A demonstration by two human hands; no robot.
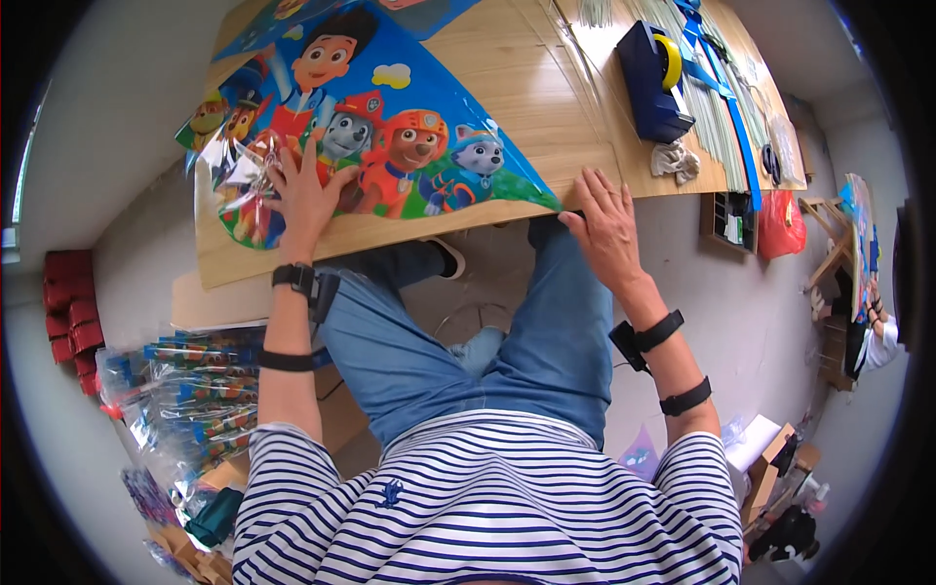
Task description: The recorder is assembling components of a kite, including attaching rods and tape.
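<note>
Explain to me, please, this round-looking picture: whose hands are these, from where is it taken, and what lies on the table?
There is no machine: these are a person's bare left hand and right hand. The picture comes from a fisheye camera worn on the head, looking down, so straight edges bend. On the wooden table lies a colourful sheet printed with cartoon figures; farther right are a tape dispenser, pale thin sticks and a blue strap. The left hand is spread on the sheet; the right hand lies at the table's edge, near the sheet's pointed corner. Neither clearly grips anything.
</note>
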